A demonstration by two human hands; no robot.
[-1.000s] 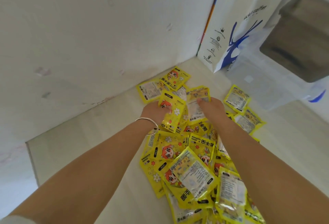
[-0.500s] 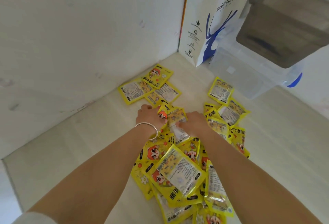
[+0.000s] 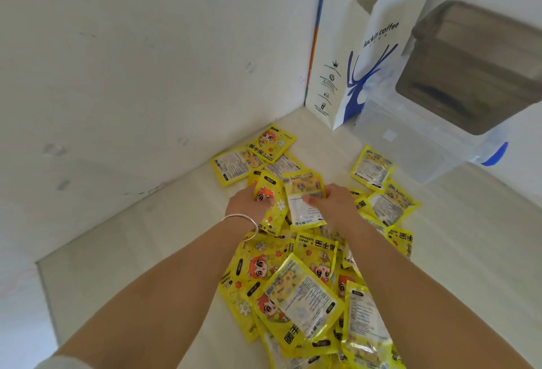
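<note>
"Near the centre of the frame, what do the two hands hold?"

"The left hand (image 3: 248,206) pinches a face-side packet (image 3: 272,213). The thumb lies on its printed front and the fingers go behind it, out of view. The right hand (image 3: 337,204) grips a label-side packet (image 3: 306,207) in the same way, with the thumb on the white label. Both packets stand tilted up, edge beside edge, just above the pile (image 3: 293,280)."

"Why side by side and not flat?"

"I think the person is gathering them into one stack. When two packets are held on edge, they can be pushed together and squared. Flat ones would probably slide, because the foil looks slippery."

"And where does the pile lie?"

"It runs from the centre down to the lower edge of the frame, on the pale floor (image 3: 140,251). Some loose packets (image 3: 234,163) lie to the upper left of the hands, close to the wall (image 3: 117,75), and a few more lie at the right."

"Where could the stack go?"

"Two containers stand in the upper right part, touching or nearly touching: a clear box (image 3: 410,151) and, behind it in the corner, a paper bag (image 3: 343,46). Both are near the pile, so either seems possible. I cannot tell which one is meant."
</note>
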